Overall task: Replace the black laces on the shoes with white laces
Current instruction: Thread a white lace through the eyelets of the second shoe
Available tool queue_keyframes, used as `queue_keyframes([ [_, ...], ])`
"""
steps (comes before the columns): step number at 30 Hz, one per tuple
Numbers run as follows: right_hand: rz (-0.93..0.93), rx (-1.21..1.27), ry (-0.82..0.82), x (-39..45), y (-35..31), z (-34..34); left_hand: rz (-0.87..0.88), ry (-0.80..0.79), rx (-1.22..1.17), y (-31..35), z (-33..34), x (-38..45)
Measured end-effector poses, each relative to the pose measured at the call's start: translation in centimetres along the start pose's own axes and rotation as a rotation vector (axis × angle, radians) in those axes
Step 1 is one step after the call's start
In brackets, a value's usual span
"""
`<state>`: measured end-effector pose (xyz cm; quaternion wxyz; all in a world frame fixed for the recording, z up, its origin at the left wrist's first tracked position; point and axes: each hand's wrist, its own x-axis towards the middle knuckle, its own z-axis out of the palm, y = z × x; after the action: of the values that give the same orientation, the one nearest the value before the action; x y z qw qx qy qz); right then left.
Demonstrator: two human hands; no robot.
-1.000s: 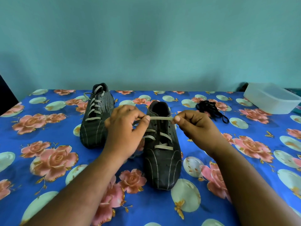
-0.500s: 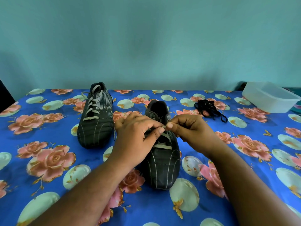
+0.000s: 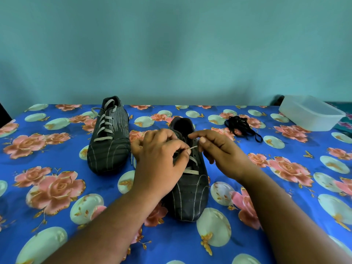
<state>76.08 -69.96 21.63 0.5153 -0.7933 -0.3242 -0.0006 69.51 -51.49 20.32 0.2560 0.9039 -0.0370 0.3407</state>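
Since a second before, we had brought our hands together over the nearer shoe, and the white lace that had been stretched level between them now showed only as a short end. Our left hand [image 3: 160,161] pinched that white flat lace [image 3: 192,147] between thumb and forefinger, with the other fingers curled. Our right hand [image 3: 219,149] met the lace tip with thumb and forefinger closed on it.

Beneath both hands lay the nearer dark striped leather shoe [image 3: 187,195], toe toward us, with white lace crossing only its lower eyelets. A second dark striped shoe [image 3: 109,138], fully laced in white, stood to the left and farther back, apart from the first. The loose bundle of black laces [image 3: 242,126] lay on the blue floral cloth of the desk [image 3: 47,187], to the right of the shoes. A translucent white plastic box [image 3: 310,115] sat at the far right corner.
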Motion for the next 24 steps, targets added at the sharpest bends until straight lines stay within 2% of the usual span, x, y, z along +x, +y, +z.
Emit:
queue_keyframes([
  [4, -0.105, -0.183, -0.024, 0.0, 1.1, 0.3, 0.052, 0.000, 0.092, 0.6, 0.3, 0.3],
  [8, -0.137, -0.230, -0.013, 0.2, 1.5, 0.0, 0.072, 0.021, 0.129, 0.4, 0.2, 0.3],
  [24, -0.066, -0.115, 0.018, 0.1, 1.6, -0.7, 0.034, -0.042, 0.301, 1.1, 0.1, 0.4],
])
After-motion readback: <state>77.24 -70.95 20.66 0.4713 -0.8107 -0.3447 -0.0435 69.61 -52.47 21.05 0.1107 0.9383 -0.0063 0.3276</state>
